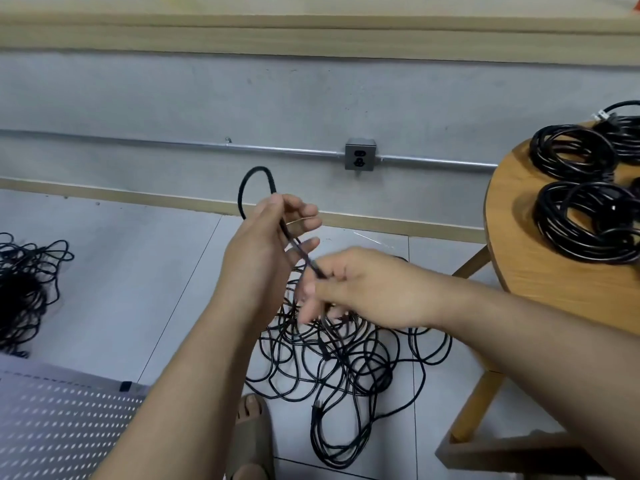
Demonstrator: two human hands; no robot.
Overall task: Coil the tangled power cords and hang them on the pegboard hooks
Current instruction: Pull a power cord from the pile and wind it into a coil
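My left hand (266, 237) holds a black power cord (246, 188) at chest height; the cord arcs in a small loop above the thumb. The same cord runs down across the palm to my right hand (360, 289), which pinches it between thumb and fingers. Below both hands a tangled heap of black cords (346, 362) lies on the tiled floor. A white pegboard (59, 424) lies flat at the lower left. Several coiled cords (581, 188) rest on a round wooden table (519, 237) at the right.
A second tangle of black cords (24, 289) lies on the floor at the far left. A metal wall socket (360, 158) sits on a conduit along the grey wall. My sandalled foot (251, 434) stands beside the heap. A wooden table leg (471, 410) stands at the lower right.
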